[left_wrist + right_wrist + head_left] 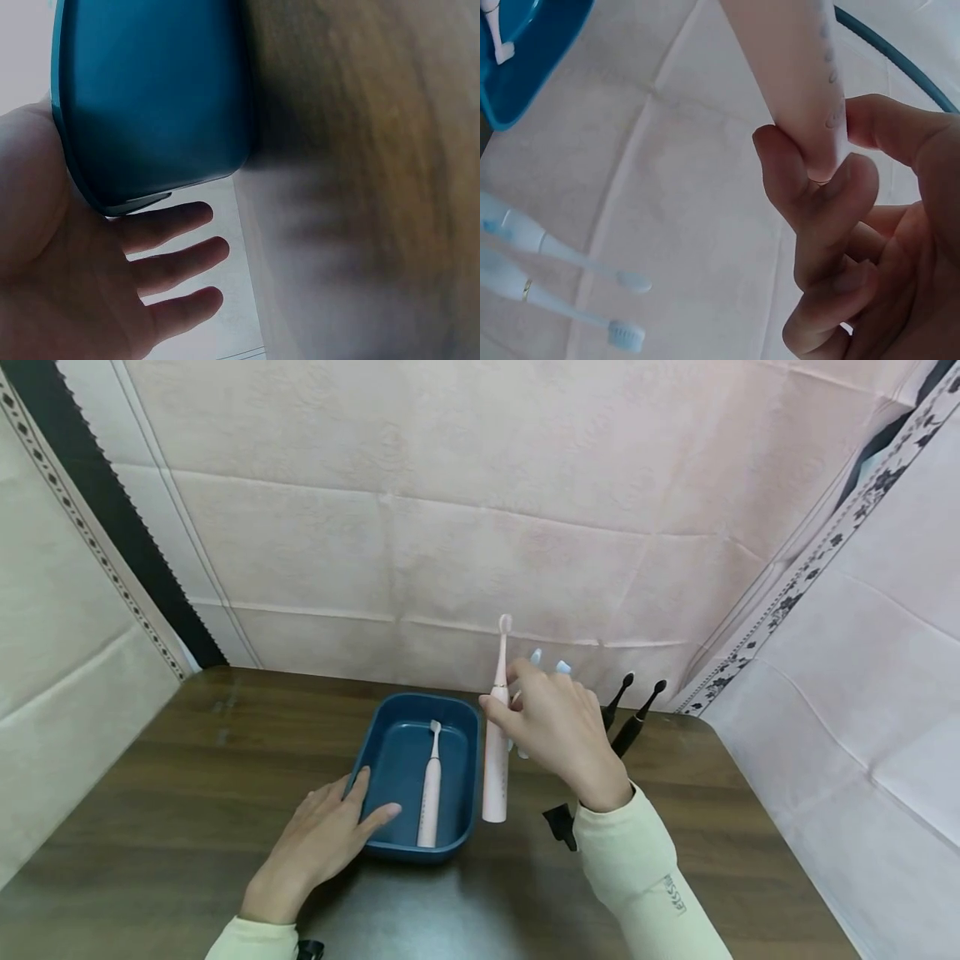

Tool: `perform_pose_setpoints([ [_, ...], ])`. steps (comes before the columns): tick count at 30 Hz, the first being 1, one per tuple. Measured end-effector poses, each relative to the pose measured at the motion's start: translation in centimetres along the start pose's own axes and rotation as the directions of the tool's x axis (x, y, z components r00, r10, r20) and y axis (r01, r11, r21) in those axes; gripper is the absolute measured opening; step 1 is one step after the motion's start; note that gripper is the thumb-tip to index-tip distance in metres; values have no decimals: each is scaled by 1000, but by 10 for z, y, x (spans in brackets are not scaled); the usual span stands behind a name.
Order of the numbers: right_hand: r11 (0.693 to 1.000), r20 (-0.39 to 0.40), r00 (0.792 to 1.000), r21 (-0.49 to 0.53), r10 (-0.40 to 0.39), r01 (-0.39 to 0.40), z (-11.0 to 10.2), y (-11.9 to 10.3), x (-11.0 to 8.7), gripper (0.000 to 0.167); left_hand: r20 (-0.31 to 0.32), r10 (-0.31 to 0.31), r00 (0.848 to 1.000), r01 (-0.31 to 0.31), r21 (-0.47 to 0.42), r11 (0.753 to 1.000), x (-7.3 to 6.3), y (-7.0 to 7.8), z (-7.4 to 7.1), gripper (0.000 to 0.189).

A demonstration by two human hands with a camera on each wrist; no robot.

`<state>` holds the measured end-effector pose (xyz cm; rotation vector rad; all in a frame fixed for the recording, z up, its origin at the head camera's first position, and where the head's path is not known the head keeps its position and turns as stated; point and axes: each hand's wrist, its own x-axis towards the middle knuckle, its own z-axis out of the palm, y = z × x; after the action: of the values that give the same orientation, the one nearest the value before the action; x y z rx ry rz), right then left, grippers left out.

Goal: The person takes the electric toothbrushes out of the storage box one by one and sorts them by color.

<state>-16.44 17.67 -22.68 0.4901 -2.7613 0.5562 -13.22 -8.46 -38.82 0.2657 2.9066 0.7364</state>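
My right hand (558, 722) pinches a pale pink electric toothbrush (495, 768) between thumb and fingers, near the top of its handle. It is held upright, head up, just right of a blue bin (471, 827). In the right wrist view, the fingers and thumb meet around the handle (802, 82). A second pale pink electric toothbrush (429, 802) lies in the bin, head toward the back. My left hand (318, 835) rests on the bin's front left corner, thumb over the rim. In the left wrist view, three fingers (180, 262) extend straight beside the bin's wall (157, 90).
Two light blue toothbrushes (551, 300) stand behind my right hand, partly hidden in the head view. To their right are two black toothbrushes (630, 731), heads up. A pale cloth (450, 560) hangs behind the wooden table (187, 793), with cloth panels at both sides.
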Motion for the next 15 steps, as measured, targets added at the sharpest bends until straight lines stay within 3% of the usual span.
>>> perform_pose_setpoints([
  [6,999,-49,999,-31,14,-15,-3,13,-6,27,-1,10,1000,-10,20,1000,2,-1,2,103],
  [15,999,-130,990,1,47,-48,-6,33,-15,25,-7,21,1000,-21,36,999,3,-2,1,92],
])
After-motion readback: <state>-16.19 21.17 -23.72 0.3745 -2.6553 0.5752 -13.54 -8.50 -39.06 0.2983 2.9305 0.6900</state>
